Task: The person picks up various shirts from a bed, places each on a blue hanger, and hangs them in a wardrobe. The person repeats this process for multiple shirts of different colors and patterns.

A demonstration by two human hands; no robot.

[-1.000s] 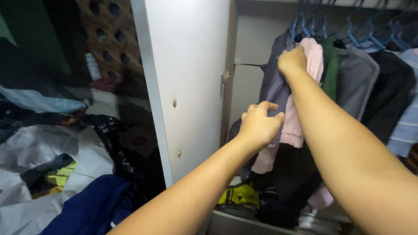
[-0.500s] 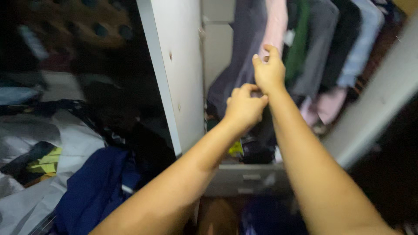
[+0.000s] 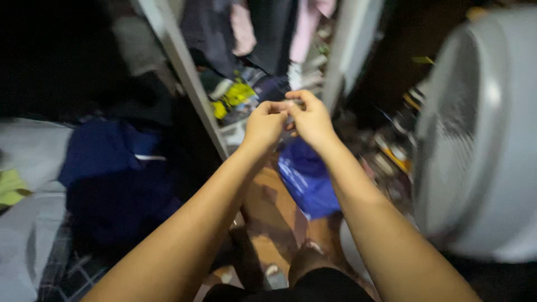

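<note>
The left hand and the right hand meet in front of the person, fingertips touching, both curled around something small pinched between them — it is blurred and mostly hidden by the fingers, so its kind cannot be told. Both arms are stretched forward, and the small thing sits right at the meeting point of the two hands, above the floor and nearer than the open wardrobe.

Going left to right: at the far left lies a heap of clothes, with a dark blue garment on top and pale cloth at the edge. Next comes the white wardrobe door, its edge running from the top down toward the hands. Beyond it, hanging clothes fill the wardrobe, dark and pink, with a yellow-and-black item on its floor. Just below the hands lies a blue plastic bag on the brown floor. To the right is loose clutter, too blurred to name, and at the far right a large white fan with a grille.

Judged from this view, the work is at a handling stage — the small thing is held in both hands, apart from the wardrobe, and not set down. The clothes hang on the rail; the bag is untouched.
</note>
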